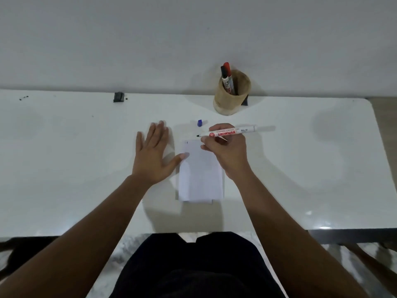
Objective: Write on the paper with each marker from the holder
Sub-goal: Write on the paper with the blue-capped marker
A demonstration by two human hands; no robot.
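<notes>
Paper (200, 175) lay flat at the centre of the white table (300, 168). Left hand (153, 155) rested at its 9 o'clock, fingers spread, thumb tip touching the sheet's left edge. Right hand (227, 150) pinched an uncapped marker (231, 132) held nearly level, tip toward 9 o'clock, above the sheet's top edge. Blue cap (199, 123) sat at 12 o'clock; farther that way stood the holder (233, 97), carrying a black marker (224, 73) and a red marker (227, 68).

Three markers (233, 132) (one uncapped) — one paper (200, 175)
</notes>
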